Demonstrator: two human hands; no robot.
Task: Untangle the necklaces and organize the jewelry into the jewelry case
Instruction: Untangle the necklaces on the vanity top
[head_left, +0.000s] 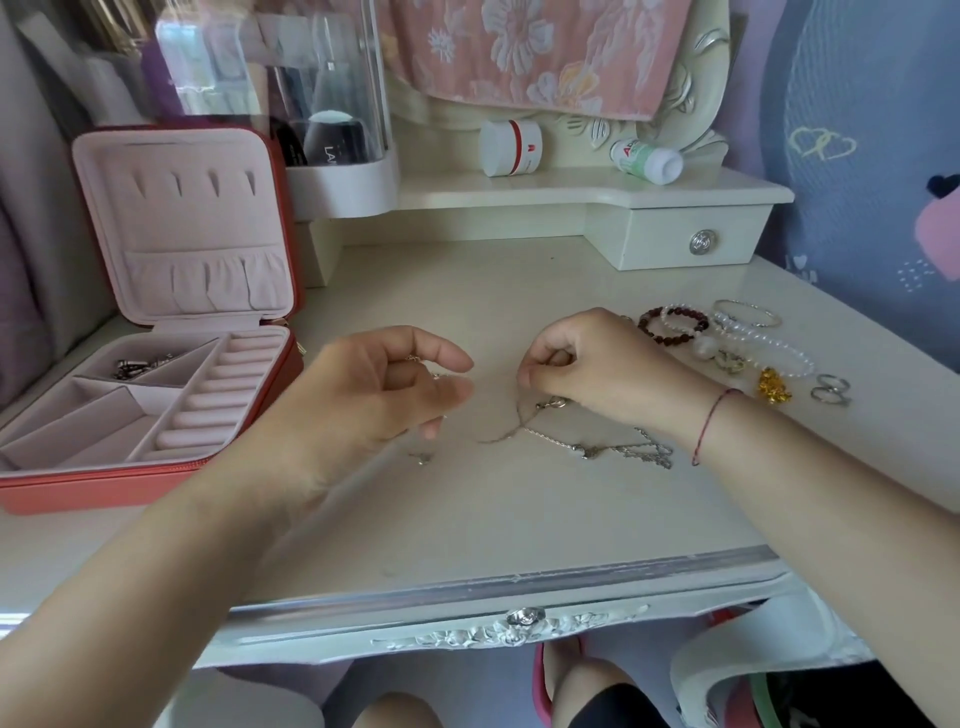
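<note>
The front edge of the surface (467, 582) is nearest me, with free room behind it. At the left edge the jewelry case (156, 405) stands open. My left grip (374, 395) curls by a fine chain (422, 364); it is blurred, so I cannot tell if it grasps. My right grip (597, 369) pinches the tangled necklaces (597, 447) lying on the surface. Bracelets (675, 325) and rings (831, 389) lie near the right edge.

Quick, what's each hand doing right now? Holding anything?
Left hand: fingers curled, holding a thin chain.
Right hand: pinching a strand of the tangled necklaces.
</note>
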